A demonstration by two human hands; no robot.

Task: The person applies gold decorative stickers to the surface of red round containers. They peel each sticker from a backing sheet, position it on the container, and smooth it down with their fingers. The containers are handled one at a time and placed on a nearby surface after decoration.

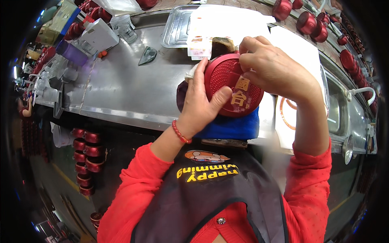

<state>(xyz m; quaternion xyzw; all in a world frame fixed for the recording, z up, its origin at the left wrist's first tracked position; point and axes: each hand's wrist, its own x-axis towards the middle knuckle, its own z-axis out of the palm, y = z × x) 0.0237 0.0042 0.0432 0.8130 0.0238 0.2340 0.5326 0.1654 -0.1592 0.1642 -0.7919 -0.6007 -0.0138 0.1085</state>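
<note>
A round red pot-like piece [227,77], its face covered in raised dots and marked with gold lettering, is tilted up over a blue cloth pad [231,127]. My left hand [202,101] grips it from the left, thumb on the face and fingers around the rim. Over its upper right part is my right hand [267,60], fingers bent and pinched close to the face. Whatever those fingertips hold, if anything, is hidden. White cloth [190,73] and dark purple cloth [182,97] show beside my left fingers. Behind the piece lies a brown-stained pad [223,43].
Printed slips [200,47] and white paper sheets [231,20] lie behind, over a metal tray [176,26]. On the steel bench at left are a glass shard-like piece [147,56], a clear jug [124,29] and a white box [100,35]. A sink [337,106] is at right.
</note>
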